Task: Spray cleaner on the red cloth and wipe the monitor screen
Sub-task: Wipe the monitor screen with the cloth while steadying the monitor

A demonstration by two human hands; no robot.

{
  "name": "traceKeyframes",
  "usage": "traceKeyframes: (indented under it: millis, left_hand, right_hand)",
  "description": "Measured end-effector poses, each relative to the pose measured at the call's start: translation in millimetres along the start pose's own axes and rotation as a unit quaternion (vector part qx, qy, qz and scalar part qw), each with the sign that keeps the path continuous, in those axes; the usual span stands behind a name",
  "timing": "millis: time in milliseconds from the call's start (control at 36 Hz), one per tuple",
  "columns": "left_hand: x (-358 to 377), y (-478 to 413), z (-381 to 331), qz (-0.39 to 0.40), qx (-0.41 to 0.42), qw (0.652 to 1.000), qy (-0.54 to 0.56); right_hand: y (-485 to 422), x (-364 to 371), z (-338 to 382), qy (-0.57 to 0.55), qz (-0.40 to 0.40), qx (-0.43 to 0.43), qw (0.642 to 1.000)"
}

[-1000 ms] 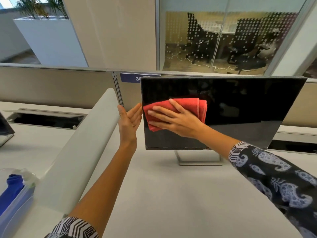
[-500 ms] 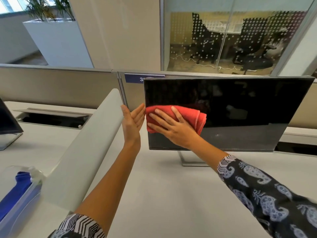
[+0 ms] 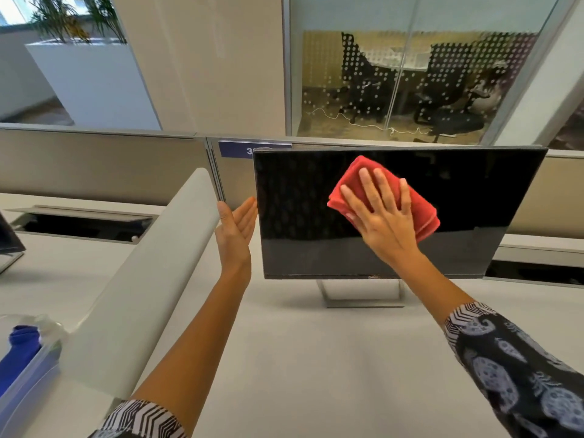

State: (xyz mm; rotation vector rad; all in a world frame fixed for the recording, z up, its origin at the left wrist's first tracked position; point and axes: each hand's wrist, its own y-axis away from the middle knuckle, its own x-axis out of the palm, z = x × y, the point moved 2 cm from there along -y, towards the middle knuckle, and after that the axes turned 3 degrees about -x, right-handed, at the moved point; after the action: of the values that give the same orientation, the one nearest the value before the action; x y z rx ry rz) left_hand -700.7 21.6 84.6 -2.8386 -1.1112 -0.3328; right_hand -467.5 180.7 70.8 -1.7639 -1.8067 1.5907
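A black monitor (image 3: 300,210) stands on a metal foot on the white desk, its screen dark. My right hand (image 3: 384,216) lies flat with spread fingers on a folded red cloth (image 3: 357,170), pressing it against the middle of the screen. My left hand (image 3: 235,229) is held upright with straight fingers at the monitor's left edge, fingertips touching the bezel. A spray bottle with a blue head (image 3: 23,341) shows at the lower left, partly cut off by the frame.
A grey-white curved divider panel (image 3: 142,279) slants across the desk left of my left arm. Beige partition panels (image 3: 94,165) run behind the desk, with a cable slot (image 3: 79,222) below. Another monitor's corner (image 3: 8,238) shows at the far left.
My right hand has slid the red cloth from the screen's left edge up and right to its middle. My left hand stays at the monitor's left edge.
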Motion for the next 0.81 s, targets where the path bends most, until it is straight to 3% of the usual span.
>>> traceKeyframes:
  millis: [167, 306, 444, 528, 639, 806]
  left_hand:
    - [2.9, 1.4, 1.7, -0.005, 0.001, 1.0, 0.006]
    - [1.5, 0.1, 2.1, -0.001, 0.001, 1.0, -0.002]
    - [0.1, 0.6, 3.0, -0.004, 0.002, 1.0, -0.003]
    - [1.0, 0.8, 2.6, -0.012, 0.004, 1.0, -0.004]
    - [0.0, 0.8, 3.1, -0.018, 0.006, 1.0, -0.003]
    - [-0.5, 2.0, 5.0, -0.015, 0.016, 1.0, 0.007]
  right_hand:
    - [-2.3, -4.0, 4.1, -0.068, -0.004, 0.251, 0.966]
    - [20.8, -1.2, 51.1, -0.144, -0.009, 0.504, 0.851]
    - [0.9, -1.5, 74.5, -0.165, -0.011, 0.581, 0.797]
    - [-17.9, -3.2, 81.5, -0.171, -0.03, 0.569, 0.803]
    - [-40.7, -4.6, 101.4, -0.182, -0.043, 0.472, 0.862]
    - [-22.8, 6.5, 158.2, -0.203, 0.013, 0.133, 0.97]
